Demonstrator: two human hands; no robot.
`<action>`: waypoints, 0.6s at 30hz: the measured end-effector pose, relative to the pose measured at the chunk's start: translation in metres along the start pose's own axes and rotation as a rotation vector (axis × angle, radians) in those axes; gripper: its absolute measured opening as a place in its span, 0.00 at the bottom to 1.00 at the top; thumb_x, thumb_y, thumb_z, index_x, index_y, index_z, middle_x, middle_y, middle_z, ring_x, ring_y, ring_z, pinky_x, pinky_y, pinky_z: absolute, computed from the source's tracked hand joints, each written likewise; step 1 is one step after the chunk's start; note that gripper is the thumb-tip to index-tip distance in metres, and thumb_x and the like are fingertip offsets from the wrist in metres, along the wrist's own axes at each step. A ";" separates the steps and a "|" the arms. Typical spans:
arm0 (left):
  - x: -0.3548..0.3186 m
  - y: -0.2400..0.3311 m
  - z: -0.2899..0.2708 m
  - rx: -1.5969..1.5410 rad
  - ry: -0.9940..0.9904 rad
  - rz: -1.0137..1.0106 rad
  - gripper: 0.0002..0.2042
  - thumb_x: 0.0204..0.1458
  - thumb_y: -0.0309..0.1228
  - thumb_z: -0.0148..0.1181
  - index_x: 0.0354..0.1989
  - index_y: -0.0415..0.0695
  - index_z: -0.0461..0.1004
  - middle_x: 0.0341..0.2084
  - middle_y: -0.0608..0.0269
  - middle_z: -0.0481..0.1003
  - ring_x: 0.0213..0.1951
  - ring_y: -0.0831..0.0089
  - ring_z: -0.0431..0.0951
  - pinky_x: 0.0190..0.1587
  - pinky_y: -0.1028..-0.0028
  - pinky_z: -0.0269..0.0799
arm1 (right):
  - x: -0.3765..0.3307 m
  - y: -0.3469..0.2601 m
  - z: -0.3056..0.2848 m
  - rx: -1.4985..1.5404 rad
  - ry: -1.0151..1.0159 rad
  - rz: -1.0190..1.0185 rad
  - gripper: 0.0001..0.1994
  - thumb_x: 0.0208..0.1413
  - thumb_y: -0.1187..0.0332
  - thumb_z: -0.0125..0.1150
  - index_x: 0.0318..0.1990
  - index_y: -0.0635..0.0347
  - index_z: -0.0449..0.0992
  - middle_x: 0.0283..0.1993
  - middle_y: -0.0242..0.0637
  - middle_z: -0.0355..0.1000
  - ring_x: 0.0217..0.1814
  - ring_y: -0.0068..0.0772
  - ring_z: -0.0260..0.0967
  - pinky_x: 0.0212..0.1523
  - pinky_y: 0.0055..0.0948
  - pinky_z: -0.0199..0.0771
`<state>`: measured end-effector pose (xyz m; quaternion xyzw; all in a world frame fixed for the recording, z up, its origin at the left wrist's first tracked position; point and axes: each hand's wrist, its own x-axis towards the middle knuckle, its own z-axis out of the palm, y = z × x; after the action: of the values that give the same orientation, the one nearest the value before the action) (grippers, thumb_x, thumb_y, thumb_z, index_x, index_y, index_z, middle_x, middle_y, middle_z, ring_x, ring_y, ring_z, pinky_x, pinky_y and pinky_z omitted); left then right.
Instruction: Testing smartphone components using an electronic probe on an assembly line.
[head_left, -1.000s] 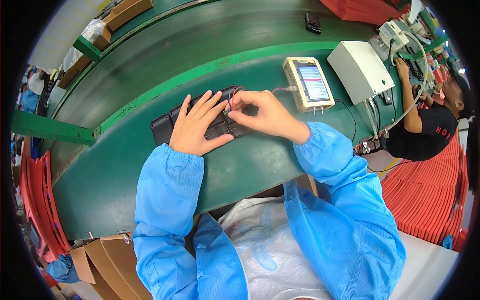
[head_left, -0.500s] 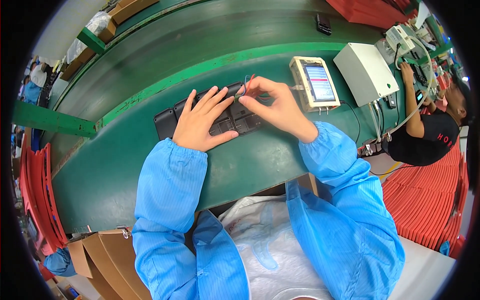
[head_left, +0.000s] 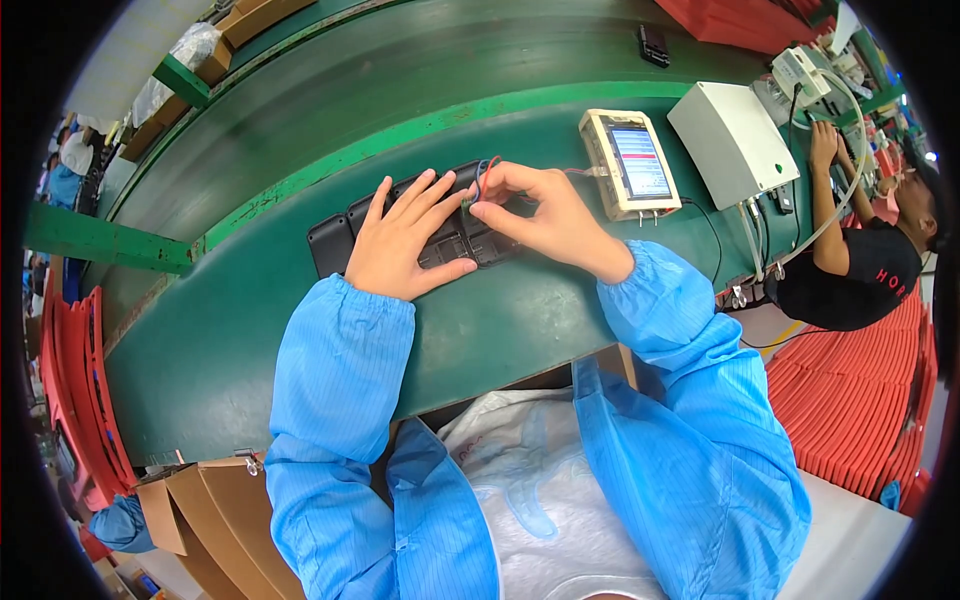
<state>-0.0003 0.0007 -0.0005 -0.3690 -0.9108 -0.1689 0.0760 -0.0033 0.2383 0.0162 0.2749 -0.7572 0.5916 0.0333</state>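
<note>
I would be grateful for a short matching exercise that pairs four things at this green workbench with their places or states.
Things:
1. bare left hand
2. bare right hand
3. boxy cream device with a lit screen
4. brown cardboard box

Places or states:
A. below the front edge of the green workbench, at the picture's lower left
B. pinching by thin red and blue wires
C. spread over black plastic units
D. beside the white box-shaped housing, on its left

Right pairs: 1-C, 2-B, 3-D, 4-A
</note>
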 end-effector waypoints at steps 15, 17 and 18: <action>0.001 0.002 -0.003 0.004 -0.012 0.003 0.38 0.50 0.53 0.69 0.67 0.45 0.68 0.72 0.59 0.62 0.75 0.60 0.57 0.76 0.46 0.43 | 0.000 0.005 0.001 0.004 -0.019 -0.010 0.08 0.59 0.71 0.68 0.37 0.65 0.76 0.33 0.37 0.78 0.35 0.27 0.77 0.42 0.28 0.77; 0.001 0.002 -0.003 0.002 -0.012 0.003 0.38 0.50 0.52 0.69 0.67 0.45 0.68 0.72 0.59 0.62 0.75 0.60 0.57 0.76 0.46 0.43 | 0.000 0.006 0.001 0.001 -0.015 -0.005 0.08 0.59 0.71 0.68 0.37 0.65 0.76 0.32 0.37 0.78 0.35 0.27 0.77 0.42 0.28 0.77; 0.001 0.003 -0.003 0.001 -0.013 0.003 0.38 0.50 0.52 0.69 0.67 0.45 0.68 0.72 0.59 0.62 0.75 0.61 0.57 0.76 0.46 0.43 | 0.000 0.006 0.001 0.001 -0.019 -0.002 0.08 0.59 0.71 0.68 0.37 0.66 0.76 0.32 0.37 0.79 0.35 0.27 0.78 0.42 0.28 0.77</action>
<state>0.0007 0.0020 0.0035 -0.3713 -0.9109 -0.1658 0.0702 -0.0057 0.2382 0.0110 0.2814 -0.7569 0.5893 0.0265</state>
